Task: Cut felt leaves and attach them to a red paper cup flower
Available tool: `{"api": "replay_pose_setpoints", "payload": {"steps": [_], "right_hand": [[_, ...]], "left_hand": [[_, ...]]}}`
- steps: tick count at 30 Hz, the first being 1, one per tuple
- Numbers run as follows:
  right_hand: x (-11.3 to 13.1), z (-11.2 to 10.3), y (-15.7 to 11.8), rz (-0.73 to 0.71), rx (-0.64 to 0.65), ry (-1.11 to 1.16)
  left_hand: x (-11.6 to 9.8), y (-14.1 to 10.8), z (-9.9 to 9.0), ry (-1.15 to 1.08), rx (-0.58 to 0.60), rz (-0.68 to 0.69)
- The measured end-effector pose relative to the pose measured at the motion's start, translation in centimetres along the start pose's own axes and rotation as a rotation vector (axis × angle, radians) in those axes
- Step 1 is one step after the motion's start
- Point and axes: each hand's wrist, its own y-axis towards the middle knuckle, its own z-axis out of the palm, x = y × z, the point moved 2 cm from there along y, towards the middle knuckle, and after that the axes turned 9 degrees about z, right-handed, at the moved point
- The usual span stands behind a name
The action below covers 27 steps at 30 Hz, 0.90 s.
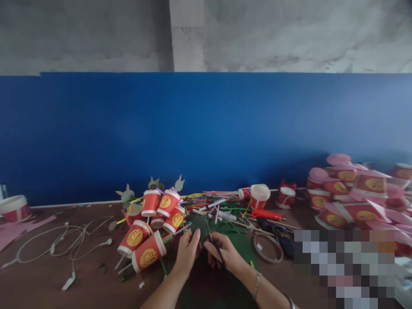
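My left hand (189,246) pinches a dark green paper piece (198,224) with a rounded edge, thumb on top. Black-handled scissors (219,250) are gripped in my right hand (225,253); their blades reach the right edge of the paper. Whether the blades are apart is too small to tell. Larger dark green sheets (240,240) lie beneath and beyond both hands. Left of my hands, several red-and-white paper cups (148,254) with yellow emblems lie piled with sticks through them. Green paper heads with pointed ears (128,196) stand out from that pile.
Colourful strips, sticks and markers (222,204) are heaped behind my hands. To the right are a red-orange tool (268,214), a tape roll (268,247) and cups with pink paper (368,189). White earphones (73,274) lie left. A blue wall panel (206,128) backs the table.
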Motion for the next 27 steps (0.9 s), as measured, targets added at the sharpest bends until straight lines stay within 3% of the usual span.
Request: {"api": "replay_pose_setpoints", "payload": {"steps": [15,27], "right_hand": [[0.03,-0.36,-0.05,0.013,0.004,0.004],[-0.60,-0.51,0.41,0.013,-0.014,-0.039]], "left_hand": [[0.17,-0.09,0.08,-0.017,0.035,-0.004],[-0.08,-0.11,-0.02,-0.023,-0.026,-0.030]]}}
